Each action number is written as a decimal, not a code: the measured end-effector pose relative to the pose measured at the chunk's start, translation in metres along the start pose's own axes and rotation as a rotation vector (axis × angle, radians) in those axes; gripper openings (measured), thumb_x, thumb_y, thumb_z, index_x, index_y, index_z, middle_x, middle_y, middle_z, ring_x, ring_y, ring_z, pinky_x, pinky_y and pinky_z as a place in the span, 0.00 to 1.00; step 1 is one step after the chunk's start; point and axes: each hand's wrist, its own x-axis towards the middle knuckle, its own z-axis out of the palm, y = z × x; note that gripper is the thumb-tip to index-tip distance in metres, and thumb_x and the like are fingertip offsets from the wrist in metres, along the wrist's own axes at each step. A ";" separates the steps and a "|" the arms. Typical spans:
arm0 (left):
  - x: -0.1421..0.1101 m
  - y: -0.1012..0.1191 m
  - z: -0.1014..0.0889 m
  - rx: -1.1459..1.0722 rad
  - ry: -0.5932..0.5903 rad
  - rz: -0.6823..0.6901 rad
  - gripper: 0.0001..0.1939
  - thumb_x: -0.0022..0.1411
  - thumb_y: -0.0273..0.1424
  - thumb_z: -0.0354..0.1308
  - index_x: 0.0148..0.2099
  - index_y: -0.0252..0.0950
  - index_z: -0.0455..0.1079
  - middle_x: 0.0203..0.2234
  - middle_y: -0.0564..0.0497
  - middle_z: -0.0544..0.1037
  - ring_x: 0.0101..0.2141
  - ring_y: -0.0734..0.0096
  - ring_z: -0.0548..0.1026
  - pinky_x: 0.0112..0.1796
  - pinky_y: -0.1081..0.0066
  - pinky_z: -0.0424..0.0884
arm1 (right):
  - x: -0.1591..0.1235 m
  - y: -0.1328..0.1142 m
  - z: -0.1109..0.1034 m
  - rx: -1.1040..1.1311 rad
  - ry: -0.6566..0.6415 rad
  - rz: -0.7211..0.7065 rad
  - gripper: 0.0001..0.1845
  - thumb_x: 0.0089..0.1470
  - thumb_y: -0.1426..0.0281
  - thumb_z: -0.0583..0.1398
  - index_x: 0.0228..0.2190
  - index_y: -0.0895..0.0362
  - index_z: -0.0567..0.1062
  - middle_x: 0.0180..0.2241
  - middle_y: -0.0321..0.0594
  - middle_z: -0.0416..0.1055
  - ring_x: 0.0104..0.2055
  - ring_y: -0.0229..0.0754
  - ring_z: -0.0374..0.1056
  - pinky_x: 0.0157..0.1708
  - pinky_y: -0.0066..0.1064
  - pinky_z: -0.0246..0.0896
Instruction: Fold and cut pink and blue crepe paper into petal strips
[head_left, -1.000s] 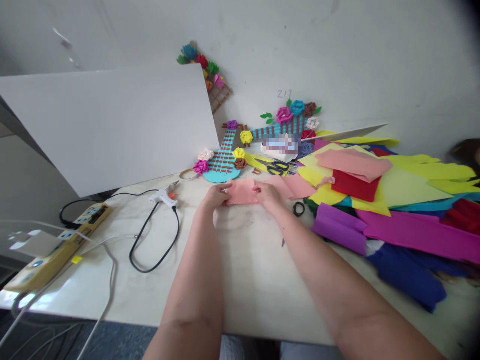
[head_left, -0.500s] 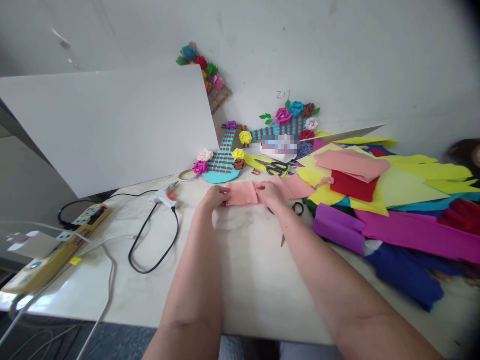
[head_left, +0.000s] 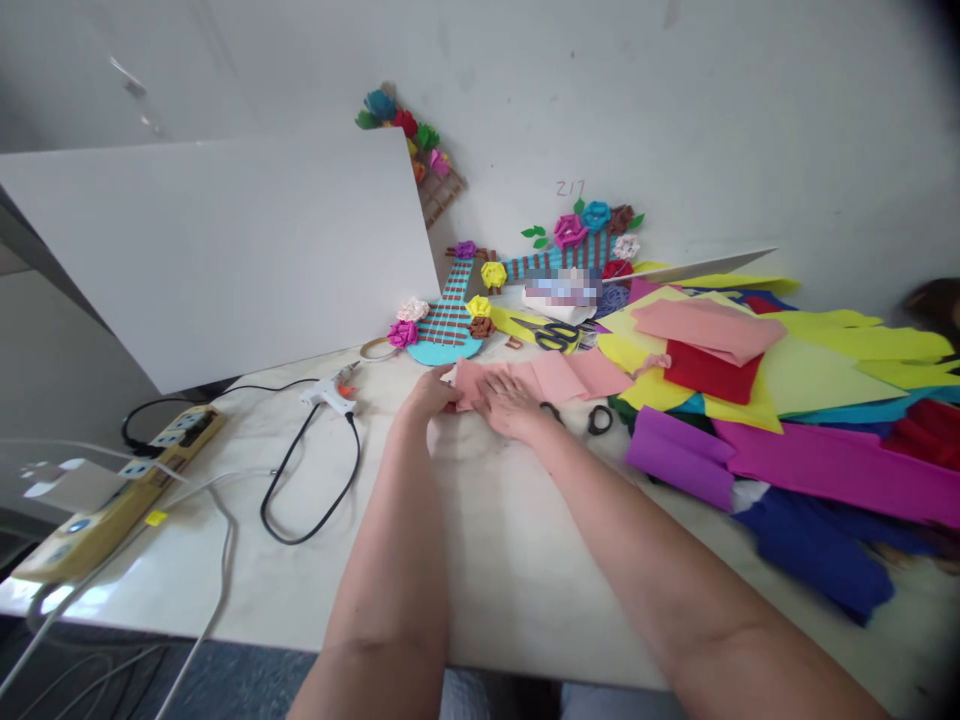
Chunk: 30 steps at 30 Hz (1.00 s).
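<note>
A strip of pink crepe paper (head_left: 559,376) with fold creases lies across the table. My left hand (head_left: 433,393) is at its left end, fingers closed on the edge. Flat on the folded part rests my right hand (head_left: 510,404), its fingers stretched out and pressing down. A pair of scissors with black handles (head_left: 600,420) lies just right of my right hand, partly hidden under my wrist. Behind the paper stands a blue paper guitar (head_left: 444,340) with brown strips and paper flowers.
On the left are a white glue gun (head_left: 328,394) with a looped black cord and a yellow power strip (head_left: 120,500). A white board (head_left: 225,260) leans behind them. Coloured paper sheets (head_left: 832,370) pile up at right. More scissors (head_left: 555,335) lie at the back.
My right hand has gone from pinching the pink paper to lying flat on it, a little further left. My left hand stays at the paper's left end.
</note>
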 end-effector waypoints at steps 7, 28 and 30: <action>0.002 0.005 0.010 -0.087 0.094 -0.120 0.39 0.49 0.22 0.58 0.62 0.23 0.45 0.16 0.56 0.68 0.20 0.73 0.70 0.26 0.73 0.70 | -0.001 -0.002 -0.001 -0.053 -0.126 0.046 0.35 0.59 0.55 0.36 0.61 0.63 0.48 0.64 0.45 0.36 0.65 0.48 0.30 0.61 0.43 0.26; 0.013 0.006 0.025 0.644 0.343 0.016 0.10 0.52 0.30 0.51 0.33 0.33 0.72 0.30 0.40 0.77 0.35 0.59 0.74 0.33 0.68 0.66 | -0.004 -0.001 0.002 -0.052 -0.097 0.022 0.35 0.59 0.57 0.35 0.62 0.63 0.45 0.64 0.46 0.35 0.65 0.50 0.28 0.60 0.46 0.25; 0.011 0.008 0.023 0.672 0.347 0.029 0.10 0.53 0.30 0.50 0.34 0.33 0.72 0.34 0.38 0.77 0.37 0.57 0.74 0.35 0.67 0.66 | -0.004 -0.002 0.003 -0.027 -0.109 0.013 0.36 0.58 0.55 0.34 0.62 0.64 0.44 0.64 0.47 0.34 0.65 0.50 0.28 0.60 0.46 0.25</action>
